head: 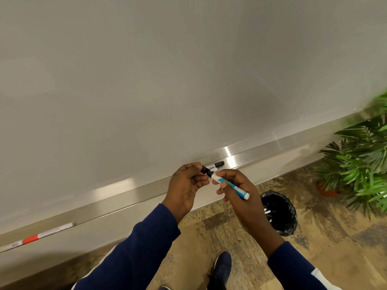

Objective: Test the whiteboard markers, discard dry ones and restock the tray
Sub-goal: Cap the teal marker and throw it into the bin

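the fingers (194,167) of the left hand (186,185) curl in and pinch the black cap (204,170), while the right hand (236,189) wraps thumb and fingers round the barrel of the blue-labelled marker (230,186), holding it firmly. the cap sits at the marker's tip, and it cannot be told whether it is coming off or going back on. the marker hangs in the air just in front of the tray (146,191), touching nothing but the hands. its long axis runs on a slant: the capped end points up and towards the tray, the white tail end back and away from it, towards the person. on the tray just behind the hands lies a black-capped marker (217,164), with what may be a second beside it, and far along the tray to the left lies a red marker (33,239). below the tray to the right stands a black-lined bin (289,225) holding a few pale sticks, probably discarded markers. the whiteboard (167,80) above the tray shows no test stroke. the job looks partly done: some discards made, this marker in hand, others left to check, restocking not evident.
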Demonstrator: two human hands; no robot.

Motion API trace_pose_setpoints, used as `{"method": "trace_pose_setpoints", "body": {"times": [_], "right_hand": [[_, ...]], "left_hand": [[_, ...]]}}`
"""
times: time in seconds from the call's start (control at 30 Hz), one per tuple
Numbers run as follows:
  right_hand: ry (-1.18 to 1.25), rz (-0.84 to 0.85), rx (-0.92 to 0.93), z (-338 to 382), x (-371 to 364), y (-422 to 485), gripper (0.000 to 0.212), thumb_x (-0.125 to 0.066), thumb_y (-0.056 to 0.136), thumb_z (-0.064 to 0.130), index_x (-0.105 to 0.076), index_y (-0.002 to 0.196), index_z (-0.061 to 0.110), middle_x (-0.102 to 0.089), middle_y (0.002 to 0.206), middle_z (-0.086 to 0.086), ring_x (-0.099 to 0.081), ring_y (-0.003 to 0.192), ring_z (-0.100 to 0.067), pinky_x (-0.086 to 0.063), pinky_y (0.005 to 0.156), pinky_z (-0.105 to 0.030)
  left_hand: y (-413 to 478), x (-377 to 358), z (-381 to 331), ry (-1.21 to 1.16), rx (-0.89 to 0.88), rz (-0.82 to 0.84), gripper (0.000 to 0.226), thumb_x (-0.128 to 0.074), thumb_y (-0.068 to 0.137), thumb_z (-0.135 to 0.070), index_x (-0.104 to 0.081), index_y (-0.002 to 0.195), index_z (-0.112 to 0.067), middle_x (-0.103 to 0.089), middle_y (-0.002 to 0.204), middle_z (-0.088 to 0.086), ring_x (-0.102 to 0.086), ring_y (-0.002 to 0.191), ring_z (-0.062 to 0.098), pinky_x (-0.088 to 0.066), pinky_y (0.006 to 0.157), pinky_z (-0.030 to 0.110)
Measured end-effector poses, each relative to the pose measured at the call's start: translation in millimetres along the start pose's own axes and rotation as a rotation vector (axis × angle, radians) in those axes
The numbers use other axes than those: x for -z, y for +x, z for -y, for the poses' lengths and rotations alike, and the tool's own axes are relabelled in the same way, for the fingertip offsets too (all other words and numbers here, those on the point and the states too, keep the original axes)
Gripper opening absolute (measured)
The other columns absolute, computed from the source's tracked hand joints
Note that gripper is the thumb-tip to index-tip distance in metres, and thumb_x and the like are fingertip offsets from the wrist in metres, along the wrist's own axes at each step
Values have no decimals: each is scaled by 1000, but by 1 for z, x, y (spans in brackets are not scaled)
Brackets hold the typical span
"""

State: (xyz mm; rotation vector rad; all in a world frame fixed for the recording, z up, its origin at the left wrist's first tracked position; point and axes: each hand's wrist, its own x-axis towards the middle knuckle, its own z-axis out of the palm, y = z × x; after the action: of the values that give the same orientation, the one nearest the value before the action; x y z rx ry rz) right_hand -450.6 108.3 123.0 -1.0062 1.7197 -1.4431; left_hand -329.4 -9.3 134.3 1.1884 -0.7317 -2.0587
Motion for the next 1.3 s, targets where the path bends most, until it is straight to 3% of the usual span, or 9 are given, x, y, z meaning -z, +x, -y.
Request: {"method": "trace_pose_setpoints", "body": {"times": [0.3,0.43,0.57,0.67,0.73,0.87,0.97,1.13,1.3], "right_hand": [[-156,-34,114,12,-7,-7,26,-61,89,41,-60,109,24,-70,100,14,-71,90,-6,-56,71,-15],[-310,-17,184,12,-15,-10,38,-58,91,46,-61,114,16,-66,94,15,-66,85,-4,-51,69,-8],[-398,-27,159,9,-25,-11,42,-54,91,51,-58,118,19,-59,98,18,-62,82,1,-48,75,-5],[-380,-15,118,2,-28,-10,58,-53,86,56,-59,123,11,-64,108,6,-61,85,-3,-53,85,-15],[-392,-13,129,0,-29,-10,61,-50,87,61,-59,123,13,-64,107,9,-62,85,-2,-51,82,-11],[-354,-34,135,5,-27,-7,43,-55,90,56,-60,111,19,-62,92,17,-63,83,-1,-48,71,-7],[-264,-110,146,5,-13,3,13,-68,95,22,-61,106,19,-66,92,16,-66,88,-2,-51,70,-9],[-115,-183,-94,-20,8,18,19,-67,95,31,-65,110,20,-74,95,3,-72,87,-11,-62,79,-37],[129,-294,-277,-47,19,16,16,-67,96,29,-69,108,19,-74,94,-3,-72,86,-22,-61,74,-34]], "left_hand": [[-10,-4,1,181,-121,10,17,-52,102,-10,-65,108,0,-67,79,15,-67,65,20,-60,63,29],[-13,-11,4,253,-180,-56,21,-46,106,-14,-62,105,-1,-68,70,4,-65,55,10,-54,53,20],[-10,-20,8,330,-242,-151,20,-45,106,-20,-62,100,-10,-63,92,10,-60,76,13,-50,55,12],[-10,-22,7,343,-249,-157,19,-45,106,-21,-61,97,-16,-62,97,9,-60,84,15,-51,58,13],[-9,-22,8,347,-237,-160,18,-45,106,-20,-61,98,-17,-63,98,8,-61,85,14,-51,58,13],[-10,-20,15,330,-195,-127,15,-47,105,-17,-61,106,-12,-64,95,6,-61,78,11,-53,59,14],[-16,-21,23,294,-151,-41,15,-49,105,-15,-61,113,-12,-69,89,6,-67,75,13,-57,66,24],[-17,-31,46,349,-78,10,15,-49,105,-18,-62,113,-16,-71,95,11,-66,79,21,-54,67,32],[-5,-34,78,515,-18,67,15,-51,104,-26,-64,106,-19,-71,97,8,-65,78,17,-52,65,26]]}}
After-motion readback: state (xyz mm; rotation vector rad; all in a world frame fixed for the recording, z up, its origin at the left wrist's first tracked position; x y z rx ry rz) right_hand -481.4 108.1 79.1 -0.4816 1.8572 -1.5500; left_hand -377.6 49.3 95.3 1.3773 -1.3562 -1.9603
